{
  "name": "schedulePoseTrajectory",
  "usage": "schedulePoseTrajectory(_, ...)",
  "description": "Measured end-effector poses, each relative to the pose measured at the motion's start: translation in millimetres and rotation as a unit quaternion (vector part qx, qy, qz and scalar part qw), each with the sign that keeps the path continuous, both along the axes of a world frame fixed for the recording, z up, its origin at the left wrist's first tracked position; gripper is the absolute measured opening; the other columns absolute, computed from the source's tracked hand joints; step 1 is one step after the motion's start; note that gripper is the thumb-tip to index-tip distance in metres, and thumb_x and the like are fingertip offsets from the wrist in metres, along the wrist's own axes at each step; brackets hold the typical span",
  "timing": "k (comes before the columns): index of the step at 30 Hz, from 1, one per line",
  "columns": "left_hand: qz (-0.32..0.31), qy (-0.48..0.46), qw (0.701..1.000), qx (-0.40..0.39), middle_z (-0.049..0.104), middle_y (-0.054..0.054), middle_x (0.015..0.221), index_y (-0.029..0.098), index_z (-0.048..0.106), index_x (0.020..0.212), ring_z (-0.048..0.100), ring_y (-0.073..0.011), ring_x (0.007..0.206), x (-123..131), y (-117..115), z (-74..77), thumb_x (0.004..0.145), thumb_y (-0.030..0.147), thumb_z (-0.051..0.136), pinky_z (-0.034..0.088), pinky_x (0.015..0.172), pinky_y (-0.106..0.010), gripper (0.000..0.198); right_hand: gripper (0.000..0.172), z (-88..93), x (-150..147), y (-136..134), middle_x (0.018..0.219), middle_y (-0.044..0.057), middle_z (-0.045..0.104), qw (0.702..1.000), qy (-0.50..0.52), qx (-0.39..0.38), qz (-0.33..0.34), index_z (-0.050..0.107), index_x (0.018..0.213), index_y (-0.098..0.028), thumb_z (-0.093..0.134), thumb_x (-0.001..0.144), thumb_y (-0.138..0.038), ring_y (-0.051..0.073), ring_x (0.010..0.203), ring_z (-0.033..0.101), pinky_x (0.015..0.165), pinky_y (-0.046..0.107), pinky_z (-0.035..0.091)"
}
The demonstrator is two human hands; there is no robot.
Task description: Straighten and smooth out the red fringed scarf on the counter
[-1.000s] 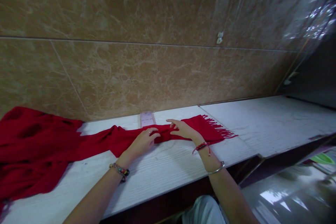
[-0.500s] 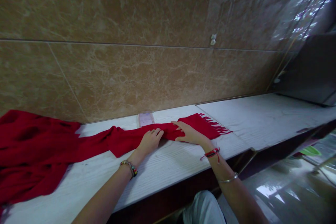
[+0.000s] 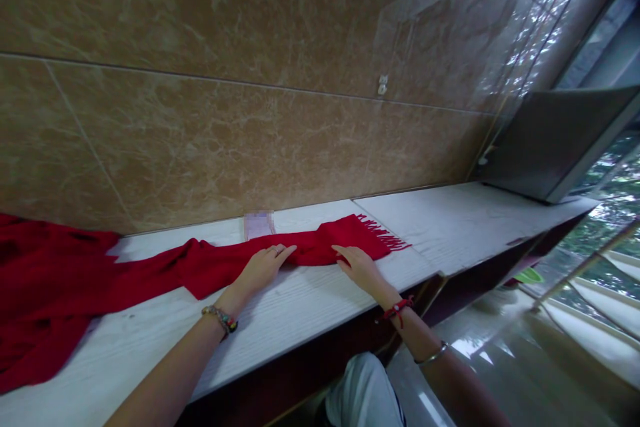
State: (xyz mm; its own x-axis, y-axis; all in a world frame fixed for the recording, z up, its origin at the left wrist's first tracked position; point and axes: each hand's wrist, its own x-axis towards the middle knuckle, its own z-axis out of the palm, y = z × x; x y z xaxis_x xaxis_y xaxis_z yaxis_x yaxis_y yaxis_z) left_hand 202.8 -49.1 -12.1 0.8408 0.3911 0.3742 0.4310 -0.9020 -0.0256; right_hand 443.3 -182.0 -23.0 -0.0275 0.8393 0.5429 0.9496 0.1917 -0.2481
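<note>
At the left, a red scarf [image 3: 215, 267] of soft, matte cloth bunches into rumpled folds, cut off by the picture's edge, then runs rightward as a narrow, creased strip along the white, wood-grained counter [image 3: 425, 220]. A pale slip [image 3: 259, 227] sits behind it, its far end blurred out and its near edge meeting the cloth. The left hand [image 3: 263, 267] lies on the strip; its thumb is hard to make out, so I cannot tell whether it pinches. The right hand [image 3: 359, 268] touches the near edge, finger and thumb apart, near the flat, fringed end. Rightward, bare counter runs to a grey, box-shaped object [image 3: 540, 140]; the marbled wall [image 3: 225, 140] bounds the far side.
</note>
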Motion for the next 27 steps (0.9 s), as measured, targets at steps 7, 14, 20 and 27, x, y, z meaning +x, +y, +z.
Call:
schedulePoseTrajectory(7, 0.019, -0.031, 0.997, -0.069, 0.053, -0.008, 0.113, 0.021, 0.032, 0.130, 0.053, -0.0170, 0.102, -2, 4, -3.5, 0.077, -0.001, 0.032, 0.042, 0.087, -0.031, 0.058, 0.060, -0.2, -2, -3, 0.111, 0.009, 0.053, 0.999, -0.029, 0.023, 0.029, 0.037, 0.128, -0.019, 0.043, 0.071, -0.002, 0.021, 0.105, 0.045, 0.092, 0.041, 0.038)
schedulePoseTrajectory(14, 0.025, -0.024, 0.997, -0.073, 0.053, -0.008, 0.116, 0.022, 0.033, 0.130, 0.053, -0.0172, 0.103, -3, 4, -2.4, 0.079, 0.001, 0.031, 0.042, 0.087, -0.032, 0.055, 0.052, 2.7, -5, -1, 0.105, 0.011, 0.057, 0.998, -0.047, 0.020, -0.022, 0.044, 0.123, -0.016, 0.040, 0.074, -0.001, 0.022, 0.098, 0.049, 0.088, 0.042, 0.040)
schedulePoseTrajectory(20, -0.013, -0.029, 0.999, -0.026, 0.052, -0.011, 0.113, 0.020, 0.032, 0.130, 0.049, -0.0215, 0.104, 6, -20, 11.6, 0.083, 0.036, 0.045, 0.038, 0.089, -0.036, 0.051, 0.029, -4.2, -1, -2, 0.094, 0.009, 0.063, 0.998, 0.021, 0.054, 0.003, 0.059, 0.101, -0.016, 0.045, 0.077, -0.007, 0.020, 0.089, 0.055, 0.083, 0.037, 0.044)
schedulePoseTrajectory(27, 0.000, -0.013, 1.000, -0.026, 0.052, -0.010, 0.111, 0.021, 0.034, 0.129, 0.052, -0.0214, 0.097, 32, -39, 8.2, 0.081, 0.027, 0.050, 0.043, 0.082, -0.035, 0.051, 0.021, -4.3, 0, -5, 0.083, 0.007, 0.064, 0.997, 0.043, 0.062, 0.011, 0.063, 0.084, -0.017, 0.047, 0.076, -0.006, 0.018, 0.081, 0.057, 0.077, 0.034, 0.047)
